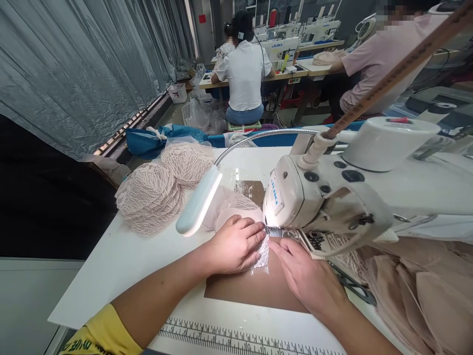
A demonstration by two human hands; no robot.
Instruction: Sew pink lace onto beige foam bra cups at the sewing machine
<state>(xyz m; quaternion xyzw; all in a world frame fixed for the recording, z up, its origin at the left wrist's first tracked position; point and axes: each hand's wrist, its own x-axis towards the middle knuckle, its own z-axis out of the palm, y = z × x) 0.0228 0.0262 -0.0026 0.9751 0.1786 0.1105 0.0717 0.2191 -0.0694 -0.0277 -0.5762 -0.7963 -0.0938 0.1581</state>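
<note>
My left hand [236, 244] lies flat, fingers together, pressing a small white lace piece [263, 255] onto the table next to the presser foot [272, 230] of the white sewing machine [332, 197]. My right hand [305, 273] rests beside it, fingers stretched toward the same lace and the foot. A padded beige cup piece [236, 207] lies just beyond my left hand, partly under the lamp.
A gooseneck lamp [197, 204] hangs over the work. Stacks of pink lace cups [151, 197] sit at the table's left. Beige fabric [424, 291] piles at the right, scissors [351, 286] near it. A ruler [229, 337] marks the front edge. Other people sew at tables behind.
</note>
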